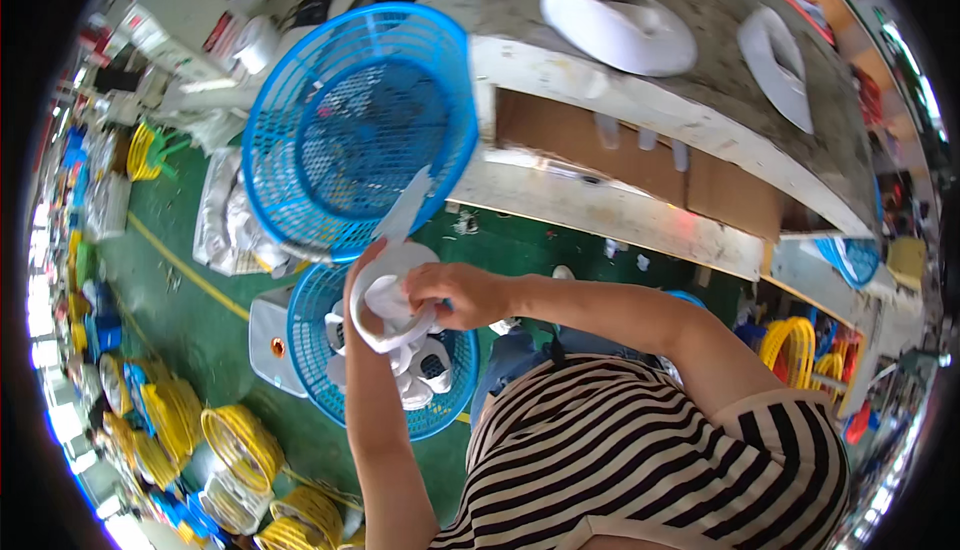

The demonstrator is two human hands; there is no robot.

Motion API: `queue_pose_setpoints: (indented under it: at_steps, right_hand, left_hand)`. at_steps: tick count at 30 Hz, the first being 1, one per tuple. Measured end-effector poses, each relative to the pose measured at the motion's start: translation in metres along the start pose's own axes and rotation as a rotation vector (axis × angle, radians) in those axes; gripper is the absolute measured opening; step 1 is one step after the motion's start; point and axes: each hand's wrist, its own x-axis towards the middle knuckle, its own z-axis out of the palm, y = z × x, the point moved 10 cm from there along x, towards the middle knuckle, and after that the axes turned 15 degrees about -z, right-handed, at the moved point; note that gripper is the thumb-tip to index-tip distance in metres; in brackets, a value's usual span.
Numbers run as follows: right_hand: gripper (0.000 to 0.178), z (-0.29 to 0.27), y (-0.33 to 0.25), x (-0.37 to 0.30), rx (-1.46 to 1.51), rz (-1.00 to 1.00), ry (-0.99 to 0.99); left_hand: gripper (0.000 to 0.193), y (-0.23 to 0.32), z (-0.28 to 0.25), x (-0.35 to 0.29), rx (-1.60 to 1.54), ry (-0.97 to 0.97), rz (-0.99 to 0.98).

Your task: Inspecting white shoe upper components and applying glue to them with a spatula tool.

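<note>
Green floor (195, 325); hands (460, 292) (near basket rim (468, 140)) hold white piece (372, 322).

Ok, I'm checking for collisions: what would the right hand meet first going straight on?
The right hand would likely meet the white, round-mouthed soft piece first, at its inner wall, though depth is unclear.

Held shoe piece (385, 302): between left hand (356, 298) on its left and right hand (455, 292) on its right, above the lower basket (302, 350). Lower basket: on the floor (215, 350), further shoe pieces (432, 368) inside. Bin (272, 345): just left of that basket. Large basket (262, 185): directly beyond, at the left end of the workbench (715, 35). On the workbench: 2 shoe pieces, 1 toward the left (615, 25), 1 farther right (775, 68). Cardboard (640, 155): in the compartment below the benchtop. Stacked baskets (240, 448): on the floor, near left.
</note>
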Motion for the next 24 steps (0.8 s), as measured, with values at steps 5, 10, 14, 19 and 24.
queue_pose_setpoints:
  at_steps: [5, 10, 14, 19, 24]
  right_hand:
    - [0.026, -0.013, -0.007, -0.018, 0.096, 0.153, 0.078]
    - [0.025, -0.037, -0.020, -0.020, -0.066, -0.032, 0.155]
    - [0.024, -0.032, -0.046, -0.023, -0.300, -0.101, 0.018]
    - [0.022, -0.023, -0.054, -0.025, -0.384, -0.045, -0.154]
    - [0.026, -0.031, -0.040, -0.040, -0.260, -0.025, 0.008]
  left_hand:
    - [0.029, 0.036, 0.000, -0.005, 0.470, 0.186, 0.387]
    - [0.032, 0.030, 0.020, 0.009, 0.305, 0.118, 0.259]
    - [0.031, 0.037, 0.026, 0.016, 0.438, 0.175, 0.310]
    - [0.031, 0.021, 0.020, 0.035, 0.350, 0.062, 0.215]
    - [0.033, 0.017, 0.031, 0.031, 0.302, 0.011, 0.234]
